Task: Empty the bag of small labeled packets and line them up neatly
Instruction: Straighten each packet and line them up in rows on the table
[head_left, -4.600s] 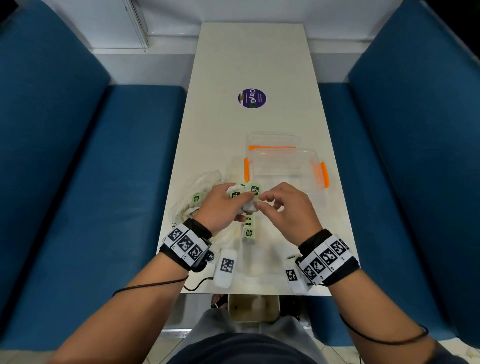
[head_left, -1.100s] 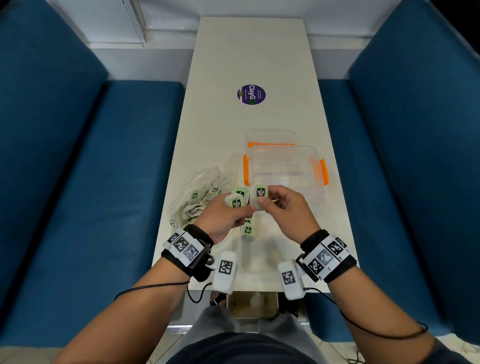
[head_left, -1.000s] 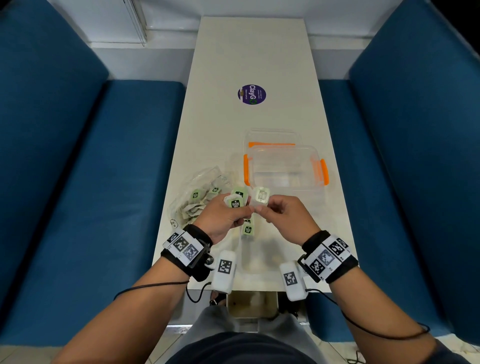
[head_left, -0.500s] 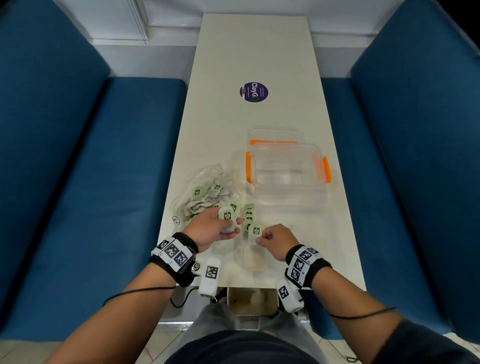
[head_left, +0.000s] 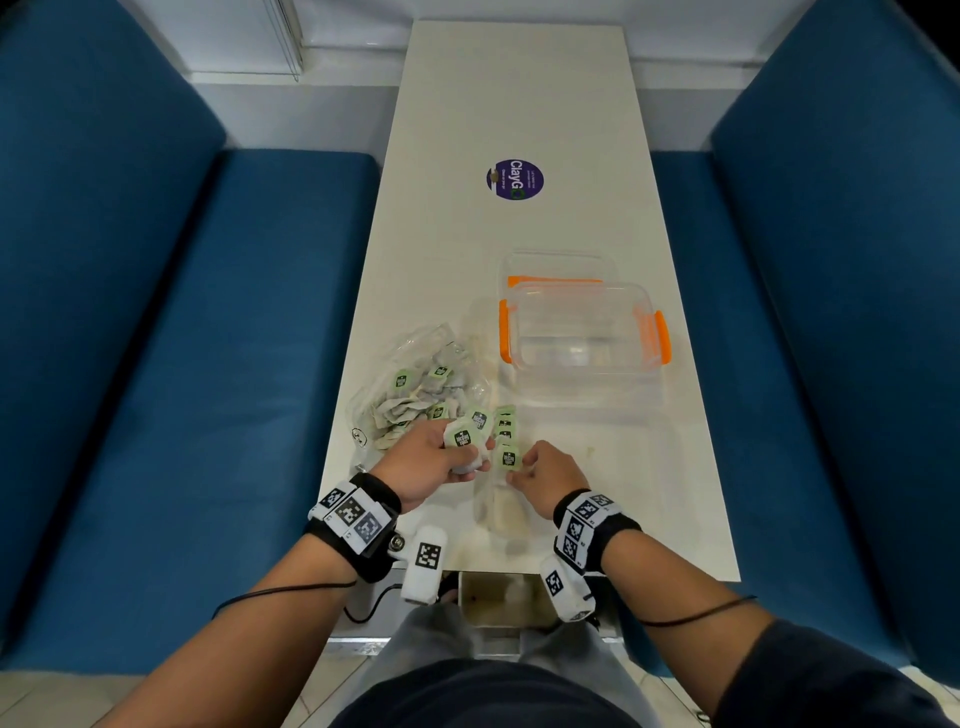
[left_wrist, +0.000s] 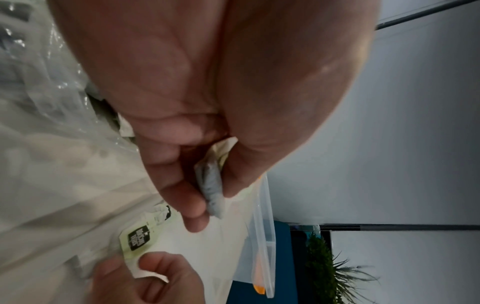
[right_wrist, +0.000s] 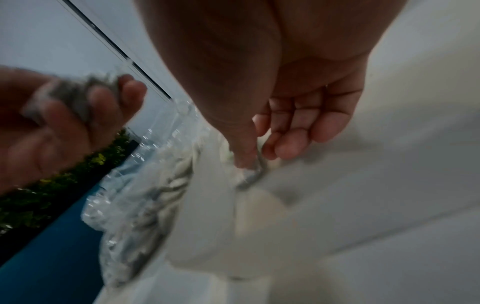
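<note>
Left hand (head_left: 436, 465): fingers curled round a bunch of tea bags (head_left: 464, 441). Right hand (head_left: 545, 475): thumb and fingertips pinching 1 tea bag (head_left: 508, 460) at the near end of a short row (head_left: 505, 423) on the table (head_left: 519, 104). Clear plastic bag (head_left: 415, 384) with more tea bags: left of row.

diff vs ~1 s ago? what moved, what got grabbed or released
Both hands came down and toward the person. The right hand, which held a packet up near the clear container, now pinches that packet at the near end of the row of packets on the table. The left hand still grips a bunch of packets. Bag and container unmoved.
</note>
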